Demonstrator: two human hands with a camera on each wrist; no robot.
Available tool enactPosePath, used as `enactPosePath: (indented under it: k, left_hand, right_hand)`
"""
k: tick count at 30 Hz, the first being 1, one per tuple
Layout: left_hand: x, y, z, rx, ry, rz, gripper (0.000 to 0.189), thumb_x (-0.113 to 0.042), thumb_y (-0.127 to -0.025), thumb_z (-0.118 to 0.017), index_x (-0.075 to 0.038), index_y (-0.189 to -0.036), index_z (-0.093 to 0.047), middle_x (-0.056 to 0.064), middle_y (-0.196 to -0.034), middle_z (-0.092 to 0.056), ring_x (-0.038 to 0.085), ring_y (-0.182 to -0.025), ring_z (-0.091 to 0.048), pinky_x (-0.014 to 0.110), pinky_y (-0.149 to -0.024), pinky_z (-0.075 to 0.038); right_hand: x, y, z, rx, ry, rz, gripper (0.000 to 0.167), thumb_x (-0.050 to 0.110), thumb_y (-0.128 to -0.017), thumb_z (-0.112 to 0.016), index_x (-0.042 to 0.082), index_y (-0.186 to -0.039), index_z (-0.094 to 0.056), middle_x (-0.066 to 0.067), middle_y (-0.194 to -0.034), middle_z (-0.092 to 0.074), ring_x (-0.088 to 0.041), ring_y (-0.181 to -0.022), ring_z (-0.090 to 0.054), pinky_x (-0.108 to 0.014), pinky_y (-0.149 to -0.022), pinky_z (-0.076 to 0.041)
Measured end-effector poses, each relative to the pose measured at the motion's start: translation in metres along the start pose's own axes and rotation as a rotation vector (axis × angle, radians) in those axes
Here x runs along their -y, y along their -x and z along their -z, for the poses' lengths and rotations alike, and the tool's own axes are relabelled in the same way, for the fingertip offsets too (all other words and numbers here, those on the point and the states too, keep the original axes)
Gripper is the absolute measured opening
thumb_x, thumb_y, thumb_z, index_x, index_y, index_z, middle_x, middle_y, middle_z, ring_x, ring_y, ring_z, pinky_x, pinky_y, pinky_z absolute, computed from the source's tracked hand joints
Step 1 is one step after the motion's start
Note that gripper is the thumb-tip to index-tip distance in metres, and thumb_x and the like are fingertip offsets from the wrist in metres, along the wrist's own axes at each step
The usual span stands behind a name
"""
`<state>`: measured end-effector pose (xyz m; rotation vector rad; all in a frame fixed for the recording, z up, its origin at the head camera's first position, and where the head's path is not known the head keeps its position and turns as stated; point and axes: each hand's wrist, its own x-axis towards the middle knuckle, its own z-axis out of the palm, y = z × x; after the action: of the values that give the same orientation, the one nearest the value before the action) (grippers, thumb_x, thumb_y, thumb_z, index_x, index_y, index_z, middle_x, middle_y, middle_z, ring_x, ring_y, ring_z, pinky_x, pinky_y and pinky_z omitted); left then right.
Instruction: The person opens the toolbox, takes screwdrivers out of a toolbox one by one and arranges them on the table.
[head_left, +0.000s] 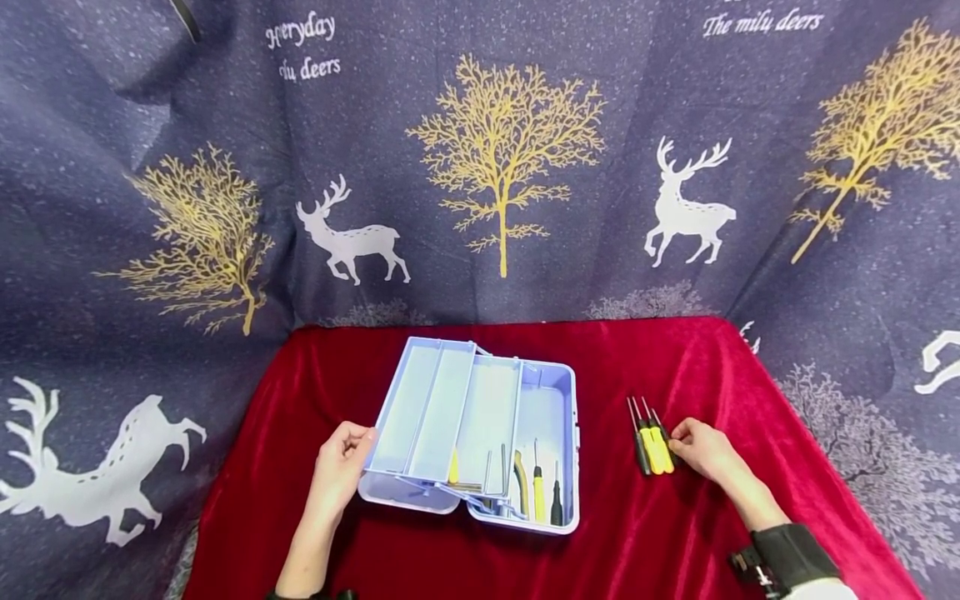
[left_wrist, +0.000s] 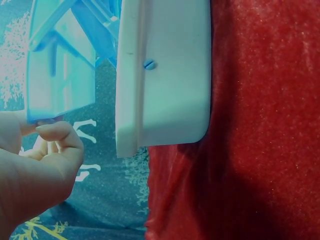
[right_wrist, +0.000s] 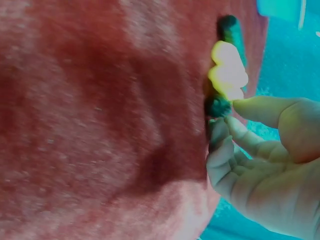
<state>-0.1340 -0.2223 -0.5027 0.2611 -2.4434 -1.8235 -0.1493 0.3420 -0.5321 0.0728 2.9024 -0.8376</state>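
A light blue toolbox (head_left: 576,417) stands with its cantilever trays (head_left: 442,417) swung out to the left. The left hand (head_left: 341,467) pinches the outer edge of the top tray; in the left wrist view, its thumb (left_wrist: 12,120) and curled index finger lie on either side of the tray's corner. On the red cloth right of the box, two yellow-handled screwdrivers (head_left: 654,450) lie side by side between two black-handled ones. The right hand (head_left: 705,450) pinches the rightmost black-handled screwdriver (right_wrist: 219,106) between thumb and fingertips, its handle partly hidden by them.
Inside the box's bottom lie a yellow-handled screwdriver (head_left: 538,496), a black-handled screwdriver (head_left: 557,504) and a curved yellow-handled tool (head_left: 521,483). Metal hex-key-like rods (head_left: 488,472) show in the lower tray. Red velvet cloth (head_left: 615,550) covers the table, with a printed dark curtain (head_left: 450,292) behind.
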Motion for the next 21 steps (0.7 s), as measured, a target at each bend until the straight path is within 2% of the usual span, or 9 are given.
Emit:
enactPosePath:
  k: [5,9,21]
  left_hand:
    - [0.001,0.001,0.0,0.001,0.003,0.009,0.017,-0.011,-0.102,-0.068,0.005,-0.107,-0.066,0.002,-0.074,-0.061,0.006,-0.061,-0.052,0.022,-0.059,-0.049]
    - [0.001,0.0,0.0,-0.005,0.0,0.012,0.016,-0.011,-0.101,-0.068,0.004,-0.107,-0.066,0.001,-0.073,-0.061,0.006,-0.061,-0.053,0.022,-0.059,-0.049]
    - [-0.002,0.0,0.002,0.007,-0.012,0.017,0.018,-0.012,-0.102,-0.067,0.005,-0.109,-0.066,0.002,-0.075,-0.062,0.006,-0.061,-0.052,0.022,-0.06,-0.048]
  right_hand:
    - [0.01,-0.004,0.01,-0.06,0.005,0.037,0.011,0.01,-0.091,-0.07,0.001,-0.093,-0.063,-0.014,-0.083,-0.072,-0.024,-0.075,-0.065,-0.038,-0.067,-0.049]
    - [0.029,-0.006,0.012,-0.096,-0.005,0.088,0.008,0.007,-0.091,-0.07,0.002,-0.093,-0.065,-0.01,-0.081,-0.072,-0.022,-0.074,-0.065,-0.039,-0.068,-0.049]
    - [0.113,-0.016,-0.003,-0.164,-0.038,0.278,0.005,0.009,-0.096,-0.068,0.007,-0.091,-0.068,-0.001,-0.081,-0.07,-0.017,-0.074,-0.064,-0.036,-0.07,-0.052]
